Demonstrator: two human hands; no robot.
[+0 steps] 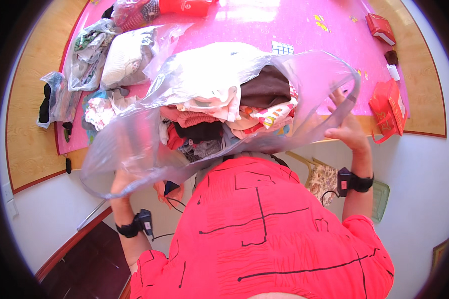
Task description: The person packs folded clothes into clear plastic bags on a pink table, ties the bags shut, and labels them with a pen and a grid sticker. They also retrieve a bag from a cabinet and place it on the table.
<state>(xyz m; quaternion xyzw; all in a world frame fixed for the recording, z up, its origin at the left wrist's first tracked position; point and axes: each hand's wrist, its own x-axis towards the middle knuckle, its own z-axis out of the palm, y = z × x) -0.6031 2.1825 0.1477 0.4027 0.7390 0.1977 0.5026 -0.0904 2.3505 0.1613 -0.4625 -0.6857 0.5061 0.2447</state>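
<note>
Before me a large clear plastic bag (pixel 303 138) lies on the bed-like surface, its wide mouth facing me. Folded clothes fill it: a white garment (pixel 209 97) on top, a dark brown one (pixel 265 88), a patterned white piece (pixel 278 114) and a black one (pixel 198 130). Beside the bag's right rim is my right hand (pixel 347 125), thumb and fingers apart, partly behind the film. On the left side my left hand (pixel 129 160) shows blurred through the plastic; its grip is hidden. Each wrist wears a black strapped device.
Further bags of clothes (pixel 89 52) and a filled white bag (pixel 125 56) lie at left on the pink sheet (pixel 228 30). A red bag (pixel 387 108) stands at the right edge, a red box (pixel 381 28) beyond it. A floral-seated chair (pixel 321 179) is below.
</note>
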